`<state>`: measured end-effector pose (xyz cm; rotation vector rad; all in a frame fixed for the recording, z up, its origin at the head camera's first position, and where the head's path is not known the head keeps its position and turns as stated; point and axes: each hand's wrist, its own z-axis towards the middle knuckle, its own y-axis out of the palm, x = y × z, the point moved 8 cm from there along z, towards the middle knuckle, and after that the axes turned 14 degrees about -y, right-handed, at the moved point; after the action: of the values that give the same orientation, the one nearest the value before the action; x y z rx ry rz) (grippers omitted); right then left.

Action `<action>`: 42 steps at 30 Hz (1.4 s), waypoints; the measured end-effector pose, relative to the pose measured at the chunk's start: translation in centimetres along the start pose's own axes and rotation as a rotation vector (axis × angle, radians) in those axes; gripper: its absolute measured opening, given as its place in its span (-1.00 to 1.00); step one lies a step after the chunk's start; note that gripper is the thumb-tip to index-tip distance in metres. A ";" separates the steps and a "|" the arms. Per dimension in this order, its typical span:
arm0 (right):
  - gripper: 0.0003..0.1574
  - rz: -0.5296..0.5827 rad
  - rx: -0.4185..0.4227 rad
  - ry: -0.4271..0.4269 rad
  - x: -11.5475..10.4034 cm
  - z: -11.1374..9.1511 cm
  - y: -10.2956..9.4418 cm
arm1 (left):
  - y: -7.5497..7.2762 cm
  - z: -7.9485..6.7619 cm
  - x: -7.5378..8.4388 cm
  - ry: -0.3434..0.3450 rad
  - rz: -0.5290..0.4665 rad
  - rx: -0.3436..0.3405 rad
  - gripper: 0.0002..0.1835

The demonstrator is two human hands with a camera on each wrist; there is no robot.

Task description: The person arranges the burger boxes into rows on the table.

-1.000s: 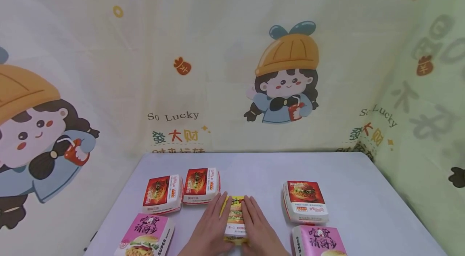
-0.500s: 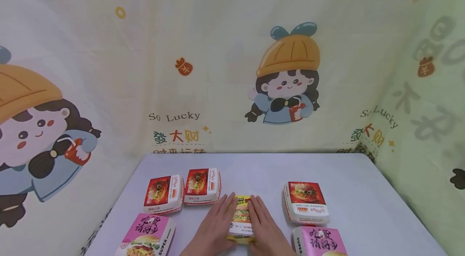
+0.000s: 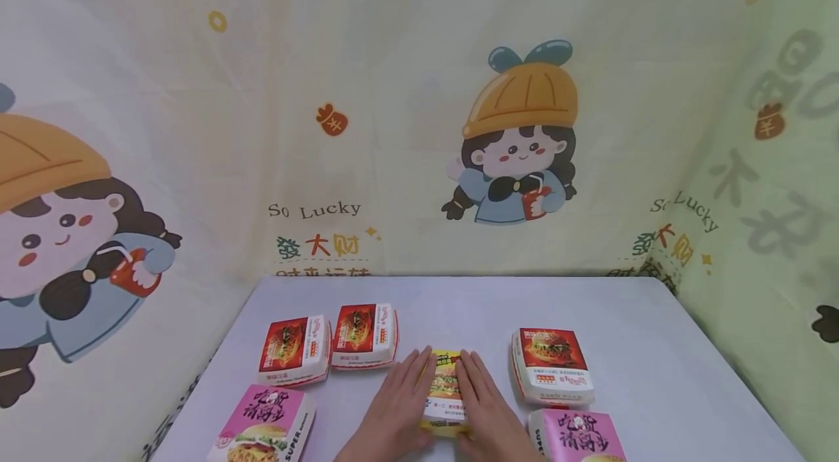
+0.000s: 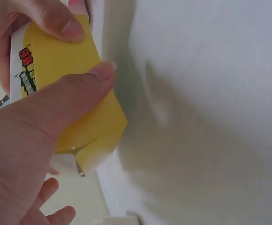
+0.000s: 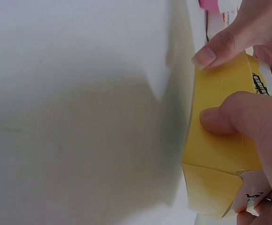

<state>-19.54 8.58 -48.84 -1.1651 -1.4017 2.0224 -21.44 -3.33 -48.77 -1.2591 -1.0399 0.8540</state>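
In the head view a yellow burger box with a burger picture sits between my two hands, near the front middle of the table. My left hand grips its left side, and my right hand grips its right side. Both thumbs press the box's plain yellow near face, as the wrist views show. A folded corner flap stands slightly apart at the left end of the box. At the other end, another yellow flap is folded over. Fingers cover much of the box's sides.
Two red-and-white burger boxes stand at the left on the white table, with a pink burger box in front of them. Right of my hands are another red-and-white box and a pink one. A printed curtain hangs behind.
Both hands have shifted a little to the right together with the yellow burger box. The other boxes have stayed in place.
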 end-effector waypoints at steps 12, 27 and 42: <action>0.18 -0.054 0.039 -0.059 0.0 -0.1 -0.4 | 0.4 0.6 1.5 0.025 0.038 0.019 0.19; 0.23 -0.081 0.050 -0.047 0.7 -0.3 -1.2 | 0.6 1.2 2.5 0.099 0.104 0.092 0.16; 0.15 -0.174 0.115 -0.005 1.0 -0.6 -2.1 | 0.4 2.7 3.9 0.081 0.144 0.118 0.11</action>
<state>-19.87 10.54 -47.42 -0.9559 -1.3217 1.9572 -22.73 1.29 -48.65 -1.2687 -0.8307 0.9523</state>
